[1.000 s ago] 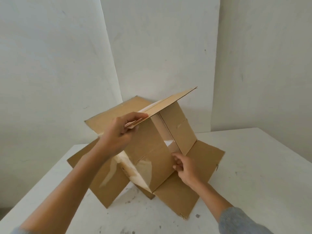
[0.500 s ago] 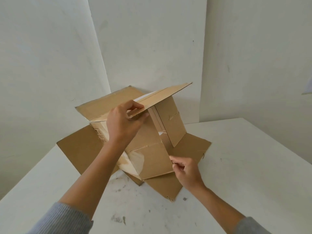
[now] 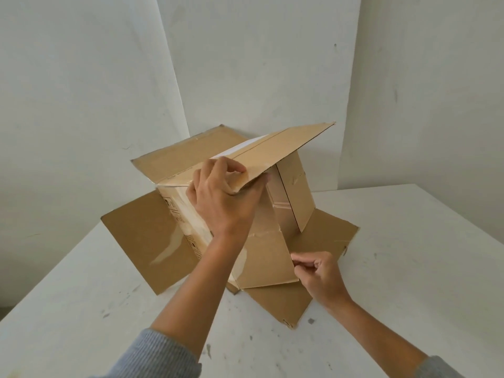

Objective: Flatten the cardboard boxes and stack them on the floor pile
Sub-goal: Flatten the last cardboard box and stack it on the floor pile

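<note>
A brown cardboard box [image 3: 267, 257] sits tilted on the white table [image 3: 409, 241], its flaps spread out around it. My left hand [image 3: 223, 197] grips the near edge of the raised top flap [image 3: 286, 145], fingers over it and thumb under. My right hand [image 3: 319, 274] pinches at the right edge of the box's front panel, fingers curled; what is between the fingertips is too small to make out. Clear tape shines on the box's left side. The floor pile is out of view.
White walls meet in a corner close behind the box. The table's left edge runs diagonally at the lower left, with a dark strip of floor [image 3: 4, 309] beyond it. Scuff marks dot the tabletop near me.
My left hand has slid further over the top flap's edge. My right hand has moved down and toward me along the front panel's right edge. The box has shifted slightly on the table.
</note>
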A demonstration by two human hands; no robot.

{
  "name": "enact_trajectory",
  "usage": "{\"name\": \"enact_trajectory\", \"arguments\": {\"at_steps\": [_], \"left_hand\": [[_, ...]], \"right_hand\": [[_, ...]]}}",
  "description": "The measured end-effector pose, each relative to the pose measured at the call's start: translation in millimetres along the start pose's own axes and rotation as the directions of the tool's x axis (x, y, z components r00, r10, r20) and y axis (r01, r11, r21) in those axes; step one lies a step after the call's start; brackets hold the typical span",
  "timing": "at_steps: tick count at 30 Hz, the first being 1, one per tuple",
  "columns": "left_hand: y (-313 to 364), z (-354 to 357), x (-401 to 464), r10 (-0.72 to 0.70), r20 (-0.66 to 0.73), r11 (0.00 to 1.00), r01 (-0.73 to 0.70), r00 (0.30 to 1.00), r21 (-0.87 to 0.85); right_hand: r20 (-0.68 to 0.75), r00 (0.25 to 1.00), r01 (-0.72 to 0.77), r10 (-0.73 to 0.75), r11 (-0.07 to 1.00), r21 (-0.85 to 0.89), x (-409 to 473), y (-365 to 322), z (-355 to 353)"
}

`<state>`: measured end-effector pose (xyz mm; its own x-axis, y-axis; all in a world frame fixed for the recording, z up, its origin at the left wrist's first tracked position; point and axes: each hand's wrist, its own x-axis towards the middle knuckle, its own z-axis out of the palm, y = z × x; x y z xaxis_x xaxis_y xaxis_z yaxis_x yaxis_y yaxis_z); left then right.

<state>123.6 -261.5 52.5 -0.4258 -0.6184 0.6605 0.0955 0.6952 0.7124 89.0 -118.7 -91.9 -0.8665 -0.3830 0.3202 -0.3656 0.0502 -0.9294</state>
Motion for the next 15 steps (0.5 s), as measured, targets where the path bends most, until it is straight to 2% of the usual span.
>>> {"name": "enact_trajectory", "arguments": {"at_steps": [4,7,10,12,15], "left_hand": [[3,2,-1,0.015,0.012,1.000,-0.015,1.000,-0.001],[1,-1,4,0.068,0.072,0.996,-0.063,0.995,-0.065],[-3,-4,6,0.081,0.131,0.995,-0.071,0.988,-0.077],[-4,-8,6,0.099,0.167,0.994,-0.089,0.981,-0.070],[-5,-17,11,0.157,0.242,0.988,-0.152,0.958,-0.039]], "right_hand": [[-0.009,0.996,-0.087,0.087,0.993,-0.074,20,3,-8],[-0.148,0.983,-0.120,0.106,0.989,-0.090,58,4,-7],[-0.209,0.978,-0.079,0.018,0.955,-0.287,94,2,0],[-0.224,0.975,-0.115,0.017,0.894,-0.434,113,3,5],[-0.266,0.964,-0.178,0.026,0.807,-0.563,123,3,11]]}}
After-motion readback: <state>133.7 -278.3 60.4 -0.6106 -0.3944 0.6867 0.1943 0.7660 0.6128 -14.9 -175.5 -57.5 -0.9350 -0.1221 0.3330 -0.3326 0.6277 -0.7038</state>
